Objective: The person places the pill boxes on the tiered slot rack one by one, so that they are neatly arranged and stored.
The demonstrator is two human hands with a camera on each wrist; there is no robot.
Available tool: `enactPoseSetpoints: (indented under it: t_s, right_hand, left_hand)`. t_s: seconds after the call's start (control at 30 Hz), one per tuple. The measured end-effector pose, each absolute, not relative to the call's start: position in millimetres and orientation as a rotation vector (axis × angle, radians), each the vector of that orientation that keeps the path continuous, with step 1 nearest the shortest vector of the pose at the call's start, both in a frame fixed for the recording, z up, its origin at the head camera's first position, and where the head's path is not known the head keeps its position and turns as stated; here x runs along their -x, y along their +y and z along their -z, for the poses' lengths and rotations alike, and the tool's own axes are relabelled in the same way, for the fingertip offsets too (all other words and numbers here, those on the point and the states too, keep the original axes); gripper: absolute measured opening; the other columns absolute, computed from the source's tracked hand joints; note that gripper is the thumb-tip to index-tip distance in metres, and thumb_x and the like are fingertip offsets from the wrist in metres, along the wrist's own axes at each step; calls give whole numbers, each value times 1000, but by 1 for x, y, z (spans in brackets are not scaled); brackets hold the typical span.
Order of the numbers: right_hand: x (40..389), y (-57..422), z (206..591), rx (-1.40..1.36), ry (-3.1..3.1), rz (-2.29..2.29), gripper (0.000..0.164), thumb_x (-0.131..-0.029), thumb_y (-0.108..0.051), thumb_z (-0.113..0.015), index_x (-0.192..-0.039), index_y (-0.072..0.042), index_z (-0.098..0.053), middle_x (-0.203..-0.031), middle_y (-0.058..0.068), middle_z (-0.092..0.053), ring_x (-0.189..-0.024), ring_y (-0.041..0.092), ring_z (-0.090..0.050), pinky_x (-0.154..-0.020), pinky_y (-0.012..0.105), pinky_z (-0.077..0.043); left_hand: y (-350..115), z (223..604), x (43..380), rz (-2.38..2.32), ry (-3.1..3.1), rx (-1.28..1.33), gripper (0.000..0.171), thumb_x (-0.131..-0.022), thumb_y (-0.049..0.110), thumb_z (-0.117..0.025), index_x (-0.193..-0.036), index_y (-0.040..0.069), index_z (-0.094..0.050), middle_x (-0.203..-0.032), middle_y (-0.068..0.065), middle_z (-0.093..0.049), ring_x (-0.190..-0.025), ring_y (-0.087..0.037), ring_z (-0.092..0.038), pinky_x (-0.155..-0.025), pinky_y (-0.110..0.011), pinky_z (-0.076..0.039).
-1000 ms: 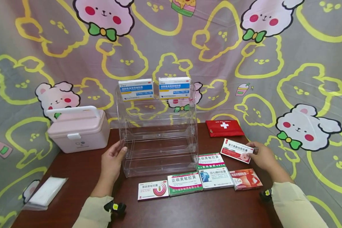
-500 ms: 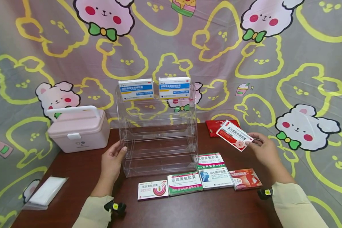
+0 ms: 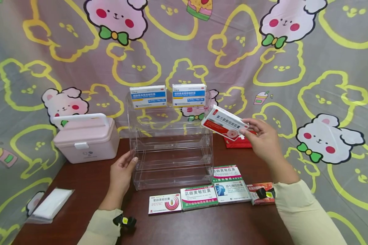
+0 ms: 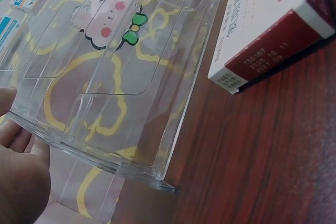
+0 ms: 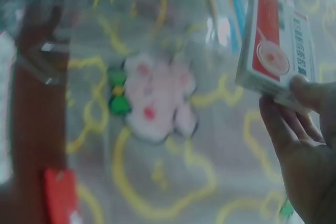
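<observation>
A person's right grip [image 3: 261, 139] pinches a red-and-white medicine box [image 3: 224, 123], tilted in midair near the upper right side of a clear tiered rack [image 3: 171, 147]; the left grip [image 3: 121, 170] clasps the rack's left edge.

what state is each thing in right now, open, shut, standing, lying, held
Pink case: lid shut, handle raised
Clear rack: upright, gripped by the left hand
Held box: tilted, pinched by the right hand
Two blue boxes: standing on the rack's top tier
Five lower boxes: lying face up
Red pouch: lying, partly hidden
White packet: lying flat
</observation>
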State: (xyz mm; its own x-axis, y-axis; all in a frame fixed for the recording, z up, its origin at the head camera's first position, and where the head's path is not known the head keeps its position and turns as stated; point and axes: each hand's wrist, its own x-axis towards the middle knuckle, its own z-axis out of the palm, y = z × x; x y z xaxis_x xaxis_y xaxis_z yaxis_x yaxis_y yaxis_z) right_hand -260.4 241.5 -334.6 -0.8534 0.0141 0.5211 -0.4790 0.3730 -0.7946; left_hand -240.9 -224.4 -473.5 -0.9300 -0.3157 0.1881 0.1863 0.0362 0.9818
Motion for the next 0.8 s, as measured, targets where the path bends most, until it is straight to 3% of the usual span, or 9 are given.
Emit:
enactPoseSetpoints:
  t_s: [0.2,0.4,0.6,0.8]
  right_hand:
    - [277,189,310,-609,-2139,-1284,35,-88,1,-77,-121,-9,-75,-119,9,-66,-101,18,-70,-86,21,-60]
    - [300,140,302,-697,-2114,-1193,31,-87,-2,-79,-117,-10,-76,-115,9,-68,-102,22,-71,-87,31,-62]
    - [317,100,302,-749,-2130,-1123,29,-87,-1,-79,-114,-7,-74,-109,12,-68,-102,24,-71,-87,30,-63]
    - [331,75,305,-756,-2229,-926,28,-92,-9,-75,-120,-17,-74,-116,5,-69,-100,19,-68,-86,32,-61]
  left_hand:
    - [-226,474,243,1982,-1943,-107,47,-97,7,-69,-141,-2,-57,-146,-16,-58,-139,-30,-52,-99,-8,-48]
    - [-226,476,242,2004,-1921,-135,48,-97,6,-69,-142,-4,-56,-146,-16,-58,-139,-27,-52,-99,-8,-48]
    - [-226,475,241,1979,-1950,-156,48,-97,8,-70,-142,-2,-56,-146,-15,-59,-138,-25,-53,-98,-8,-48]
    - [-227,474,241,1974,-1957,-152,47,-97,8,-69,-142,-1,-57,-146,-13,-59,-139,-25,-52,-99,-8,-48]
